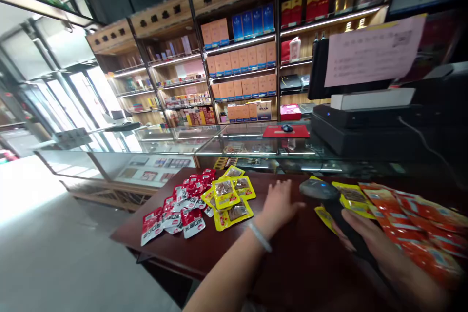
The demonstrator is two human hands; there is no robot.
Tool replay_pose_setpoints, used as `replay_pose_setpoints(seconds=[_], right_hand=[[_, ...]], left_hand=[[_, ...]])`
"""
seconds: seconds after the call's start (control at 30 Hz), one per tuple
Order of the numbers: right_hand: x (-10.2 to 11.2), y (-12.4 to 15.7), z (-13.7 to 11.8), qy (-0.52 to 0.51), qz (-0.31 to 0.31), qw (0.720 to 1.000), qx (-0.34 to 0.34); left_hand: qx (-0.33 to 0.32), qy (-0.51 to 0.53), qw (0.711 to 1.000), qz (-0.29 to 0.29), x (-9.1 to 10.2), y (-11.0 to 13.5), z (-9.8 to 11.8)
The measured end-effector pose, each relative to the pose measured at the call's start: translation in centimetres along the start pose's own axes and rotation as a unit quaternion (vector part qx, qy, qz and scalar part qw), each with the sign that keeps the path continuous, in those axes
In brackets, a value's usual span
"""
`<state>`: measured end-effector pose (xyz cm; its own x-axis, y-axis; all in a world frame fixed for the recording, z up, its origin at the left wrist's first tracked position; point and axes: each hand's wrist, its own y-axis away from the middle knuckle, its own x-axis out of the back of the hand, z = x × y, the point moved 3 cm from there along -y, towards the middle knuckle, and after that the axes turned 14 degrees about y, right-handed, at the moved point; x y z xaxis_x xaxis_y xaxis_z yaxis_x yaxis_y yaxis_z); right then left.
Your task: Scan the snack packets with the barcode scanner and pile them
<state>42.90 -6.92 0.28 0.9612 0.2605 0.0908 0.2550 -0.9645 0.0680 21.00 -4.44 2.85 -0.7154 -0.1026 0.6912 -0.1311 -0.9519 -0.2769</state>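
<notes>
My left hand point(278, 207), a pale band on its wrist, is over the dark red tabletop point(219, 261) with its fingers apart and nothing in them. To its left lies a pile of yellow snack packets point(227, 194) with brown contents showing. Beyond these are many red and white packets point(183, 204). My right hand point(360, 229) is wrapped round the handle of a black barcode scanner point(327, 195), whose head points left. Behind and under the scanner lie more yellow packets point(353, 194), partly hidden. Orange-red packets point(413, 224) are heaped at the right, somewhat blurred.
A glass display counter point(175, 132) runs behind the table, with a mouse point(287, 127) on a red mat point(270, 131). At the right stands a checkout terminal point(320, 70) bearing a pink paper sheet point(373, 53). Shelves of boxes point(241, 61) line the wall.
</notes>
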Motion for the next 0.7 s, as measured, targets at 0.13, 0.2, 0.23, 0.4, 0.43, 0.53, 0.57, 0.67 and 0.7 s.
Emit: replay_pose_setpoints(seconds=[0.13,0.2,0.23,0.4,0.43,0.53,0.57,0.67,0.7], right_hand=[[-3.2,0.7,-0.2,-0.039,-0.07,0.996,-0.05],[-4.9,0.9,-0.3,-0.039,-0.087,0.994,-0.056],[-5.7,1.0,-0.3,-0.038,-0.094,0.993,-0.062],[-8.7,1.1,0.2,-0.017,-0.13,0.988,-0.083],[-9.0,1.0,0.4,-0.014,-0.134,0.988,-0.081],[-9.1,0.8,1.2,-0.017,-0.133,0.988,-0.077],[-9.0,0.7,1.5,-0.02,-0.13,0.988,-0.076],[-8.3,0.7,2.1,-0.027,-0.12,0.99,-0.075],[-8.0,0.7,2.3,-0.031,-0.118,0.99,-0.072]], left_hand=[[0.23,-0.122,0.934,0.246,11.2,5.5,-6.2],[0.321,-0.186,0.878,0.304,14.4,8.0,-8.8],[0.345,-0.202,0.866,0.299,15.2,8.9,-9.8],[0.353,-0.233,0.878,0.223,14.6,9.9,-11.8],[0.352,-0.235,0.881,0.213,14.3,9.7,-11.8],[0.367,-0.21,0.888,0.18,14.2,9.2,-12.1],[0.371,-0.193,0.892,0.17,14.3,9.0,-12.2],[0.367,-0.143,0.908,0.142,14.5,8.7,-12.4],[0.361,-0.131,0.914,0.13,14.4,8.6,-12.4]])
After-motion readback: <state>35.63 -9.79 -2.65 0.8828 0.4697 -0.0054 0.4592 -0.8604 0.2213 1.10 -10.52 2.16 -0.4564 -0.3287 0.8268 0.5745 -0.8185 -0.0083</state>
